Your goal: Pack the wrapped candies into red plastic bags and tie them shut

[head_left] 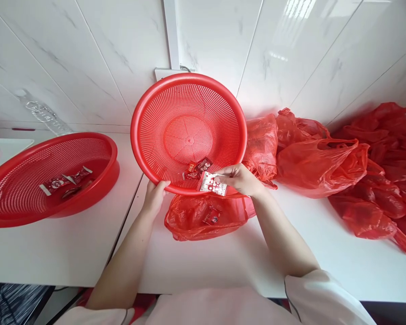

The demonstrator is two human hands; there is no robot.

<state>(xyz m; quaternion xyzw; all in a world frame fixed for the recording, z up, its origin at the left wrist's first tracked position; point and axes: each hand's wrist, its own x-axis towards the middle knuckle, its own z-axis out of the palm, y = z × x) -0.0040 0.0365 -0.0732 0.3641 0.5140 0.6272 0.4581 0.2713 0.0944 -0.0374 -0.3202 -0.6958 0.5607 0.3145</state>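
Note:
A red plastic colander [189, 104] is tilted toward me, its front rim above an open red plastic bag [189, 225]. My left hand [155, 196] grips its lower left rim, thumb over the edge. Pinched in my right hand [238, 179] is a white packet with red print [212, 184], at the colander's front rim. Several small dark red and brown packets [198, 168] lie inside the colander just behind it. Within the bag sits a dark red packet [214, 215]. My right fingertips lie on the white packet's edge.
On the left a second red colander [104, 180] holds several dark red packets [67, 180]. Behind it a clear plastic bottle [49, 117] leans near the wall. Filled red plastic bags [318, 167] crowd the right side, along the tiled wall. A seam divides the white tables [203, 266].

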